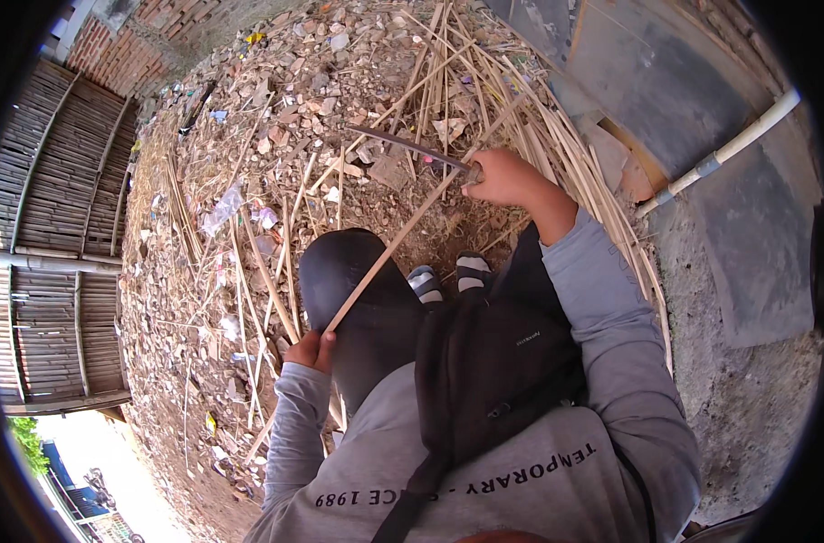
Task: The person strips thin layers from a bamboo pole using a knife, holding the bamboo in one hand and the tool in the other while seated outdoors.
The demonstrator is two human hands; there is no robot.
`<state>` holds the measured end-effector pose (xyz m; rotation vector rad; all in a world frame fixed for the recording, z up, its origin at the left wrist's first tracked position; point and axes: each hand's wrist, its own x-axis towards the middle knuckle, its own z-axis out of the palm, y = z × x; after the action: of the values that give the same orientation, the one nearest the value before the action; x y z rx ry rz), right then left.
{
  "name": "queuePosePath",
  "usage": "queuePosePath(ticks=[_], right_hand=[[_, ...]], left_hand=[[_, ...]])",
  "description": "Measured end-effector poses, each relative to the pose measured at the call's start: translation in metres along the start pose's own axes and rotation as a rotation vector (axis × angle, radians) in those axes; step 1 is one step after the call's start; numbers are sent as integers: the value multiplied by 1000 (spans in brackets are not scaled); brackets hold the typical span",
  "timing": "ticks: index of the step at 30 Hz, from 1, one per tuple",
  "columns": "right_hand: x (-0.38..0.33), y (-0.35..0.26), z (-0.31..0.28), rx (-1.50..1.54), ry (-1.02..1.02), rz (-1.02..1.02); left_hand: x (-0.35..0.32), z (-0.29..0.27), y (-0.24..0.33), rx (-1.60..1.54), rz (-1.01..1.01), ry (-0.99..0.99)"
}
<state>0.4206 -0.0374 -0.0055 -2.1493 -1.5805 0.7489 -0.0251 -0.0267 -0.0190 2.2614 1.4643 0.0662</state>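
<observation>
My left hand (312,349), low by my left knee, is closed round a long bamboo strip (387,254). The strip slants up and right across my dark-trousered leg. My right hand (501,178), farther out, grips a knife (401,141) with a long, dark, narrow blade pointing left. The handle is mostly hidden in my fingers. Close to that hand, the blade crosses the strip and appears to touch it; the exact contact is too small to make out.
Many bamboo strips (557,149) lie at far right, with more loose strips (281,290) at left. Rubble (276,136) and plastic scraps (222,210) cover the ground. A bamboo-slat wall (54,172) stands left; dark panels (656,81) and a white pipe (733,149) are right.
</observation>
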Motion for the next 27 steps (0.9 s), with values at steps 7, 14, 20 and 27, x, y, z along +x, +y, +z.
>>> queuePosePath(ticks=[7, 14, 20, 27], right_hand=[[2, 3, 14, -138, -79, -236], [9, 14, 2, 34, 24, -19], [0, -7, 14, -175, -135, -192], [17, 35, 4, 189, 43, -32]], left_hand=[[5, -1, -7, -63, 3, -58], [8, 2, -15, -246, 4, -59], [9, -7, -8, -343, -69, -126], [12, -12, -11, -402, -111, -210]])
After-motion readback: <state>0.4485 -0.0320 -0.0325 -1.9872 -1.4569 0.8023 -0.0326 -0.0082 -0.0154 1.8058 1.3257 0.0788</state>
